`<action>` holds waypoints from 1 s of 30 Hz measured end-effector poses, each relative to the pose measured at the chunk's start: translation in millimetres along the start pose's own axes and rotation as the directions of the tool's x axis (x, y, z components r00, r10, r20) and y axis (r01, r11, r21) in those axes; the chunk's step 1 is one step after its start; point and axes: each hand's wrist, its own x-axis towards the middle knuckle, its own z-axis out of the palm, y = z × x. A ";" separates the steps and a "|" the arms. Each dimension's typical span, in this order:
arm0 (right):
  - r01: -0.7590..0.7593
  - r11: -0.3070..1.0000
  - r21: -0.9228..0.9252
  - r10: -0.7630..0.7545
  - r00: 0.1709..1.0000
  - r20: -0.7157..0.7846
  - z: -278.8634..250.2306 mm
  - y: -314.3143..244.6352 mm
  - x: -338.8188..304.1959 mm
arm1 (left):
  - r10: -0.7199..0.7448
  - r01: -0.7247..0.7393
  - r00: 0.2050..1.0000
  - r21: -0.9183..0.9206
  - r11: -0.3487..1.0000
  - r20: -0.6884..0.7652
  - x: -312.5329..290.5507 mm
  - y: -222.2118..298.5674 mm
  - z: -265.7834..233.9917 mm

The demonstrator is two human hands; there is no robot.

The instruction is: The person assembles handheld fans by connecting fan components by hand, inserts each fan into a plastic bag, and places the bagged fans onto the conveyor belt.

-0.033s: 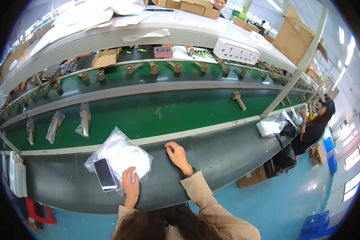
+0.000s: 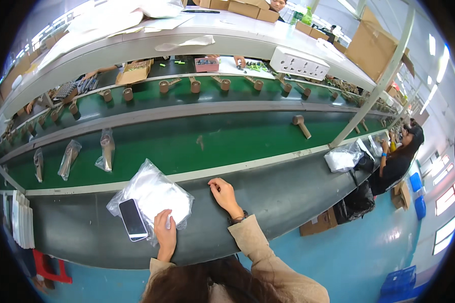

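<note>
My left hand [image 2: 165, 233] lies on a stack of clear plastic bags [image 2: 154, 189], its fingers stretched out over the lower right part. Beside it a smartphone [image 2: 133, 220] with a dark screen and white edge rests on the bags' left side. My right hand [image 2: 226, 198] rests on the dark work surface [image 2: 268, 202], right of the bags and apart from them. Its fingers are loosely bent, with nothing visible in them. On the green belt [image 2: 187, 146] beyond lie several brown hair-dryer-shaped bodies in clear bags [image 2: 106, 151], and an unbagged one [image 2: 302, 127] further right.
A second green belt [image 2: 151, 98] carries more brown bodies. Above it runs a white shelf [image 2: 237, 31] with a socket strip [image 2: 299, 64]. A metal post [image 2: 371, 101] rises at right, near another bag pile [image 2: 343, 159] and a co-worker [image 2: 399, 161]. White pieces [image 2: 21, 222] are stacked far left.
</note>
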 end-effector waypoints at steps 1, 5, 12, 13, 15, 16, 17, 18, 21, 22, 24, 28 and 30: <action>0.016 1.000 0.001 -0.016 1.000 -0.012 0.7 1.9 -0.2 | 0.005 -0.005 1.000 -0.008 1.000 0.000 0.1 0.4 -0.1; 0.027 1.000 -0.002 -0.027 1.000 0.003 2.1 -1.8 1.3 | -0.003 0.002 1.000 0.025 1.000 0.012 1.1 -1.0 -0.6; -0.010 1.000 -0.003 0.010 1.000 0.013 -5.6 -4.0 3.4 | 0.005 -0.006 1.000 0.035 0.999 0.022 3.6 3.4 2.7; -0.026 1.000 0.001 0.026 1.000 0.015 -4.9 -2.9 3.6 | 0.012 -0.013 1.000 0.042 0.999 0.017 4.5 3.7 3.8; -0.032 0.999 -0.008 0.032 0.999 -0.004 -5.1 -2.2 4.0 | 0.024 -0.026 0.999 0.049 0.998 0.034 3.1 2.1 4.5; -0.050 0.999 -0.008 0.049 0.999 -0.012 -7.4 -1.8 4.4 | 0.000 -0.001 1.000 0.043 0.999 0.030 2.6 1.8 5.3; -0.067 0.997 0.046 0.065 0.996 0.056 -11.5 -5.6 6.5 | -0.020 0.019 0.999 0.034 0.999 0.026 3.8 1.7 5.7; -0.087 0.991 0.099 0.075 0.990 0.122 -15.3 -5.7 9.6 | -0.015 0.013 0.999 0.032 0.999 0.046 3.5 0.6 5.7; -0.212 0.944 0.251 0.133 0.945 0.298 -47.0 9.5 30.9 | -0.079 0.078 0.997 0.027 0.997 0.014 -0.5 -4.4 3.9; -0.299 0.903 0.308 0.168 0.907 0.387 -61.6 17.1 43.6 | -0.080 0.080 0.997 0.026 0.996 0.018 -0.8 -4.3 2.7; -0.118 0.987 -0.107 0.132 0.983 0.128 -104.7 45.6 79.8 | -0.084 0.084 0.996 0.026 0.996 0.018 -0.4 -0.4 1.7; -0.216 0.542 -0.812 -0.059 0.954 -0.293 -190.1 131.2 173.4 | -0.117 0.116 0.993 0.068 0.991 0.017 -3.5 -2.4 2.0; -0.251 0.175 -0.952 -0.221 0.932 -0.286 -233.2 185.9 207.2 | -0.125 0.124 0.992 0.056 0.991 0.018 -1.5 -0.7 6.1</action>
